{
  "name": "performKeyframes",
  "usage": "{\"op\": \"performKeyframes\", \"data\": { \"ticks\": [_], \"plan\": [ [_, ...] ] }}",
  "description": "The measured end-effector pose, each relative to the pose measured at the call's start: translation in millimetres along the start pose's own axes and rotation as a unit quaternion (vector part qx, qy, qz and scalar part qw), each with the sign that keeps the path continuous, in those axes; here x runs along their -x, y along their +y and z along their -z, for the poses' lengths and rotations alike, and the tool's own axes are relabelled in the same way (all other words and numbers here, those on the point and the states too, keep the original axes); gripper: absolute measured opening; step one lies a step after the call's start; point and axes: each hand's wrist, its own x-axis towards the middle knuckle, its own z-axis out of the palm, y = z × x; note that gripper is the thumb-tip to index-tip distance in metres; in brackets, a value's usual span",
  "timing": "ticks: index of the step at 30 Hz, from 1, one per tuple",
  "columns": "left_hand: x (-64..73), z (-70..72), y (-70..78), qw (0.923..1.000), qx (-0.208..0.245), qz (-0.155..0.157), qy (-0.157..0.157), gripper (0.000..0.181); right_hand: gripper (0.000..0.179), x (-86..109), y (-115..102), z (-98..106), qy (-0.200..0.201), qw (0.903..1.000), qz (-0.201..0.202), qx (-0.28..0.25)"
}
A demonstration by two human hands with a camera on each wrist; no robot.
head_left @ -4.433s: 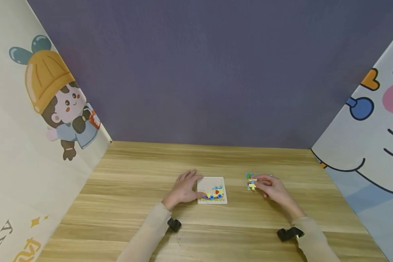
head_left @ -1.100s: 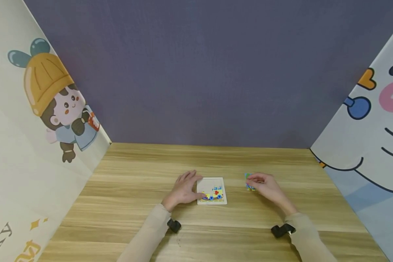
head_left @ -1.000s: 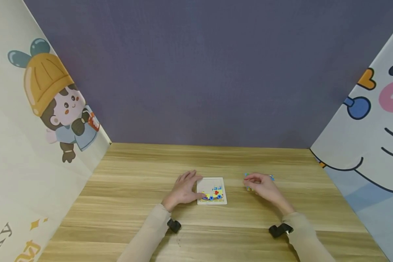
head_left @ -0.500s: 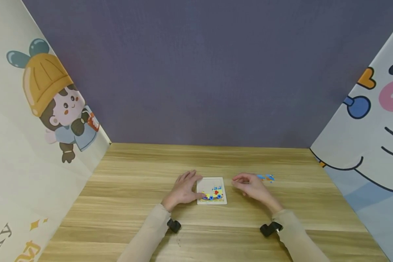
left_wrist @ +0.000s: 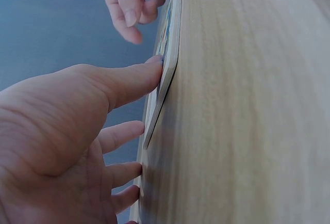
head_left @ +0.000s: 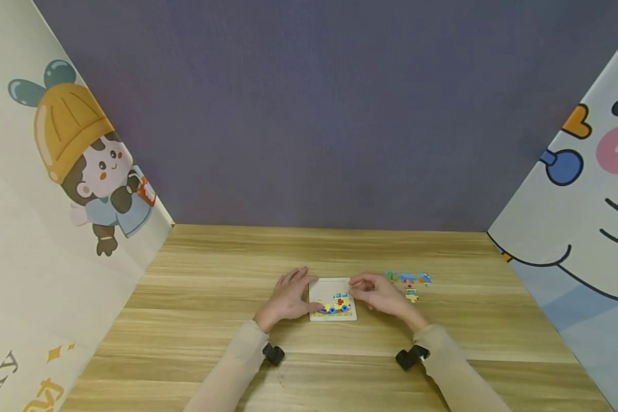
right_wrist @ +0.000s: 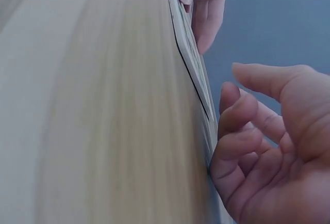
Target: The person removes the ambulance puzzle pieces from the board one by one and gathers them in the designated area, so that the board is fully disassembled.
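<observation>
A small square puzzle tray lies mid-table, its lower part filled by a yellow vehicle picture with blue wheels. My left hand rests at the tray's left side, thumb on its lower left and fingers spread straight; the left wrist view shows the thumb pressing the tray. At the tray's right edge is my right hand, thumb and index fingertips close together, other fingers curled in the right wrist view. Whether a piece is between those fingertips cannot be made out.
Loose puzzle pieces lie right of my right hand: a green one, a blue one, a blue-and-orange one and a yellow one. A dark wall stands behind the wooden table, with printed panels at both sides.
My right hand has moved left from the loose pieces to the tray's right edge, uncovering several pieces. Earlier it held a yellow piece above them. My left hand stays on the tray.
</observation>
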Motion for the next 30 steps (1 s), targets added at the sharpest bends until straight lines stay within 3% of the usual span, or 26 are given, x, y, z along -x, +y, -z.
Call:
{"op": "performKeyframes", "data": {
  "ticks": [10,30],
  "plan": [
    [0.2,-0.6,0.2,1.0,0.0,0.003,-0.007,0.072,0.04,-6.2,2.2,-5.9,-0.028,0.9992,0.015,0.022],
    [0.5,1.5,1.1,1.0,0.004,0.004,-0.004,0.072,0.041,-10.3,-0.4,-9.3,-0.04,0.9978,0.025,0.047]
  ]
}}
